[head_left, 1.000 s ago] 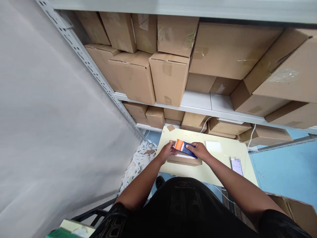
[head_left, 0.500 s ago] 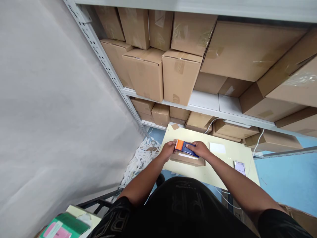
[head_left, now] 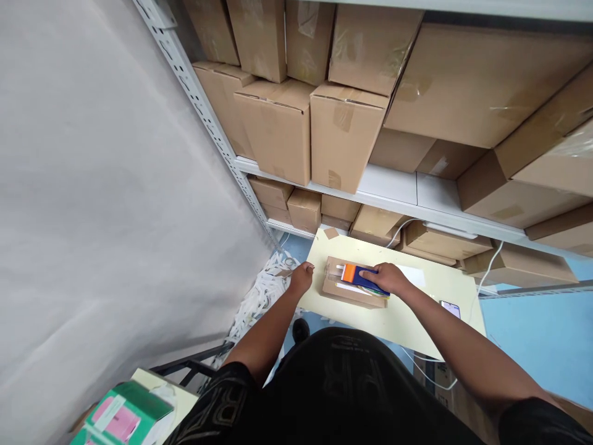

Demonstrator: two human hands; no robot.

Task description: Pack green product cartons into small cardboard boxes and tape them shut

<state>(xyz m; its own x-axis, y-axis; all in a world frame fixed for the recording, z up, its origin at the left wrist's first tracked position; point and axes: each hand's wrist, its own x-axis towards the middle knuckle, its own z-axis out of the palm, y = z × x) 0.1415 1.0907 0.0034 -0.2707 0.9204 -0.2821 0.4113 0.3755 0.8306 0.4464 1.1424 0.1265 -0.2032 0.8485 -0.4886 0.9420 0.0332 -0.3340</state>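
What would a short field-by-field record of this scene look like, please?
Left hand: at the left edge of the table, fingers curled, grip unclear
Right hand: grips the orange-and-blue tool
Under the tool: flat cardboard parcel, lying on the table
Also on the table: phone, white sheet
Behind: shelves of cardboard boxes
Floor, left: paper strips
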